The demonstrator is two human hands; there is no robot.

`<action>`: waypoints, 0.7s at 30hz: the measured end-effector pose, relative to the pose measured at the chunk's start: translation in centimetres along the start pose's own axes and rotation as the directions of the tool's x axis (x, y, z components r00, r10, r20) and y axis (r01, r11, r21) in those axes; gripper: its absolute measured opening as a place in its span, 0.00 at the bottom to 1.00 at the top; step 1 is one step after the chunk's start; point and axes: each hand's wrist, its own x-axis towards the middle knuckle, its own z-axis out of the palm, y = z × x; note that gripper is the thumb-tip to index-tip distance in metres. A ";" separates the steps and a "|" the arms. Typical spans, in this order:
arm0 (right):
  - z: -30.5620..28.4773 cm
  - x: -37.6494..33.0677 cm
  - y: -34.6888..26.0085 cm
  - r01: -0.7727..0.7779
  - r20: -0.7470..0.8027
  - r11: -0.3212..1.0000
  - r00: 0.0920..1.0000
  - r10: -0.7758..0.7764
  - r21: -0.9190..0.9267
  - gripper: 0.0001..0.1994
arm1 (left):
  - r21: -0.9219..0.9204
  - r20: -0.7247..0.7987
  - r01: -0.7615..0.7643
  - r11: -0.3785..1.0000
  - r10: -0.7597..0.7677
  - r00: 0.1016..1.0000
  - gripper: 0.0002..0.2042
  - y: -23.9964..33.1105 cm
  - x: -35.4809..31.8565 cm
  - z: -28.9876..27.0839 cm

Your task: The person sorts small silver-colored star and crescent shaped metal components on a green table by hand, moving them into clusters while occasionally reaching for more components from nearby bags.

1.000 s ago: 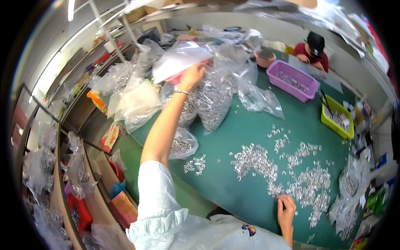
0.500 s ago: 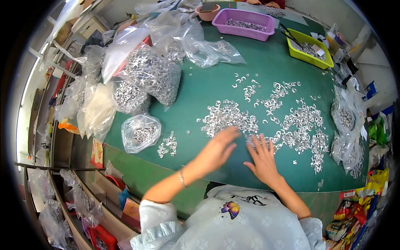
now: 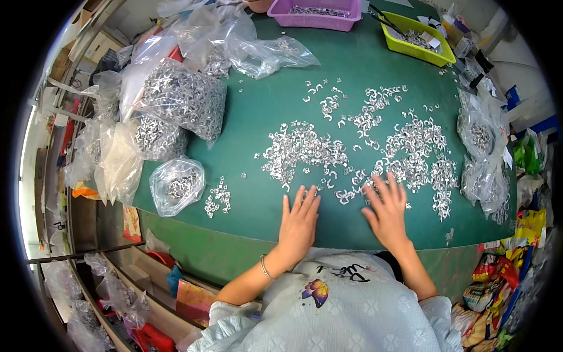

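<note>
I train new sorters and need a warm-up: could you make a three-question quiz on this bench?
1. Which hand has a bracelet at its wrist?
2. True or false: the yellow-green plastic tub stands to the right of the purple plastic tub.
3. Fill in: the right hand, fingers spread, has its fingertips at the loose ____.

Key
1. The left hand.
2. True.
3. Small silvery metal pieces.

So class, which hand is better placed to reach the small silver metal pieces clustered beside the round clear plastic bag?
Left, probably: the left hand is nearer that small silver cluster. The right hand is farther away, at the larger silver spread.
</note>
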 end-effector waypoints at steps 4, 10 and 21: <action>0.0 0.5 -1.0 0.121 0.196 0.992 0.974 -0.113 -0.029 0.26 | -0.016 0.048 -0.120 0.993 0.121 0.991 0.25 1.7 0.2 0.7; -0.4 -0.2 1.8 -0.096 -0.056 0.987 0.994 0.089 -0.130 0.24 | -0.171 -0.149 -0.035 0.985 0.009 0.989 0.23 -1.3 -0.5 0.1; 0.1 0.8 -0.3 0.126 0.054 0.990 0.990 -0.130 0.068 0.27 | -0.117 -0.202 0.005 0.993 -0.028 0.979 0.26 -1.5 0.6 0.8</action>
